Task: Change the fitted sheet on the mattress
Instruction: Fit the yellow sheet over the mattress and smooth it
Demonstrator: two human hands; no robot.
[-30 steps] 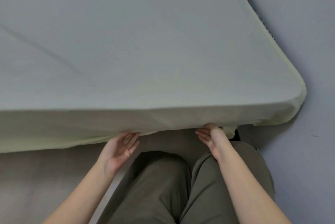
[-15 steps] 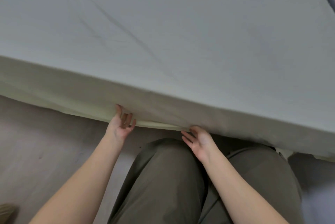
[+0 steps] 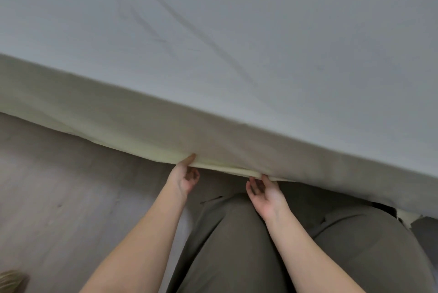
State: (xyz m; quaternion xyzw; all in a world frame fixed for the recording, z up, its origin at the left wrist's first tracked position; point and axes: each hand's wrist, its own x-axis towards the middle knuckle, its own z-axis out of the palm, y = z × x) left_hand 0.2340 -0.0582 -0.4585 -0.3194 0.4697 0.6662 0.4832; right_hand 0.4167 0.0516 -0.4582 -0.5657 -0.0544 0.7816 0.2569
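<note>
The fitted sheet [image 3: 166, 124] covers the top of the mattress [image 3: 237, 20] and drapes down its near side, with the hem hanging loose along the bottom edge. The left hand [image 3: 183, 177] pinches that hem, thumb outside and fingers curled beneath. The right hand [image 3: 265, 192] lies palm-up and relaxed, only its thumb tip touching the hem. With one real grip, tucking could bunch the slack unevenly, leave the diagonal creases on top, or drag an unseen corner loose.

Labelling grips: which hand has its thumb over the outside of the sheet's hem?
The left hand: its thumb presses the fitted sheet from outside, fingers curled beneath. The right hand only touches the hem from below.
</note>
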